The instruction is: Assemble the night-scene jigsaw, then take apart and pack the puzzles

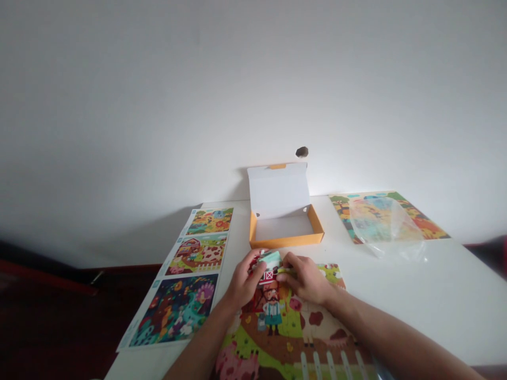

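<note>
A farm-scene jigsaw puzzle [289,338] lies in front of me, showing a farmer, a cow, a pig and a white fence. At its far left part, my left hand [246,279] is closed with thumb and fingers on a pale green and white puzzle piece [271,257], raised above the red barn area. Facing it from the other side, my right hand [306,278] pinches a small green piece [288,271] at the fingertips; its outline is partly hidden by the fingers. Both forearms reach over the puzzle.
Just beyond the puzzle stands an open orange box [287,243], its white lid up against the wall. Left of it lies a sheet with three printed pictures [196,254]. At the back right, a clear plastic bag [390,224] covers part of a savanna-scene puzzle [425,228].
</note>
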Demonstrator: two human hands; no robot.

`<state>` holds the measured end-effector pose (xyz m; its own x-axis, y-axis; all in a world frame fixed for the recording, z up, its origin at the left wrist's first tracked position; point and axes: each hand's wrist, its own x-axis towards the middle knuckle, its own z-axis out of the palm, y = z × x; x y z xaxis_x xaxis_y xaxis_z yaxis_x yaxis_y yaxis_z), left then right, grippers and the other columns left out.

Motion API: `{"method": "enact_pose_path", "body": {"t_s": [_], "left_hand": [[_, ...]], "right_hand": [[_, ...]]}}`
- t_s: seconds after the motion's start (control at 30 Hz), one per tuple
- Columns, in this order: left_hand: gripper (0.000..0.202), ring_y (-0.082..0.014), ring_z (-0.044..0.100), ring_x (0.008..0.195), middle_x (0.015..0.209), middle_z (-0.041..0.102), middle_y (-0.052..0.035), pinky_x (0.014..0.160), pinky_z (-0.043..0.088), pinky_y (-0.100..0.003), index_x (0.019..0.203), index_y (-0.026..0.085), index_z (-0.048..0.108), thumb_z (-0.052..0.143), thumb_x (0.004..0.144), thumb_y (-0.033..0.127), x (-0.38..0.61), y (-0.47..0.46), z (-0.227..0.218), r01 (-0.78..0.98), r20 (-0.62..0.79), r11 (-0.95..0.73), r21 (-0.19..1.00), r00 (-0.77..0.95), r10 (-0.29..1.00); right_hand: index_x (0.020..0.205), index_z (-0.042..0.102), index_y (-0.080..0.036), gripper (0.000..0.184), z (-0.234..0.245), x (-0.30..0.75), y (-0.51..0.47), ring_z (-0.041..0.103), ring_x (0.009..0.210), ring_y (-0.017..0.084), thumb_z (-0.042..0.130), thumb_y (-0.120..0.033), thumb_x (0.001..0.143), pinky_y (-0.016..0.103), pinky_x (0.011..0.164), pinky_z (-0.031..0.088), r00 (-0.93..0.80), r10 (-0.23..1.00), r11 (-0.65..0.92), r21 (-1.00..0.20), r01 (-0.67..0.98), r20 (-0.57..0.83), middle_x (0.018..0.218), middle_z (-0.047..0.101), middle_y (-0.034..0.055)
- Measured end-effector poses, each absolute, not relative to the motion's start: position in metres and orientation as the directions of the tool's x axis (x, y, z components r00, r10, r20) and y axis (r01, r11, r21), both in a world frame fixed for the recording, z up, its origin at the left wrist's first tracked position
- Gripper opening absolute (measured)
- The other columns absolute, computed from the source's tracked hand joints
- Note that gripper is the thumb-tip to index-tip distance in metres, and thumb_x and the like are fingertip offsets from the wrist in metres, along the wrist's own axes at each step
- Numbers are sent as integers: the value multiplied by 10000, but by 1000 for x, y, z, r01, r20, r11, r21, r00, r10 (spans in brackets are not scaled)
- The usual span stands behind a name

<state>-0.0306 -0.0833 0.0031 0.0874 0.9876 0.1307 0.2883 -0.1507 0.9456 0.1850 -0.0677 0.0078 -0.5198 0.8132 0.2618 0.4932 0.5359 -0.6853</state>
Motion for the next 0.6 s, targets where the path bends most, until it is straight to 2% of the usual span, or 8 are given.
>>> {"method": "enact_pose_path", "body": {"t_s": [0.13, 0.23, 0.33, 0.6], "left_hand": [[389, -244, 618, 1096, 1213, 654, -95, 939, 479, -314, 1202, 185, 590, 607, 858, 365, -31, -85, 5, 317, 136, -196, 928, 200, 970], [414, -237, 622, 1087, 1202, 656, -87, 940, 485, -318, 1207, 193, 579, 645, 828, 346, -29, -86, 8, 359, 114, -187, 915, 214, 970], [382, -223, 621, 1090, 1195, 658, -82, 961, 478, -325, 1201, 189, 577, 618, 847, 326, -28, -87, 9, 397, 135, -204, 895, 195, 971], [360, -205, 625, 1085, 1178, 665, -70, 962, 478, -308, 1182, 193, 586, 620, 849, 326, -29, -88, 4, 415, 209, -258, 873, 159, 965]], "right_hand": [[839, 489, -209, 201, 14, 186, -67, 468, 597, 130, 584, -381, 876, 236, 561, 320, -511, 829, 500, -712, 494, 228, 718, 568, -10], [869, 511, -204, 110, 21, 193, -63, 452, 602, 122, 601, -247, 824, 230, 577, 336, -584, 781, 534, -721, 441, 222, 717, 563, -19], [911, 551, -196, 160, 24, 203, -58, 460, 618, 116, 604, -153, 765, 223, 601, 359, -653, 721, 567, -739, 364, 231, 736, 576, -18], [886, 605, -176, 118, 22, 209, -58, 434, 552, 98, 603, -157, 770, 219, 558, 350, -642, 705, 577, -770, 272, 301, 674, 567, -19]]}}
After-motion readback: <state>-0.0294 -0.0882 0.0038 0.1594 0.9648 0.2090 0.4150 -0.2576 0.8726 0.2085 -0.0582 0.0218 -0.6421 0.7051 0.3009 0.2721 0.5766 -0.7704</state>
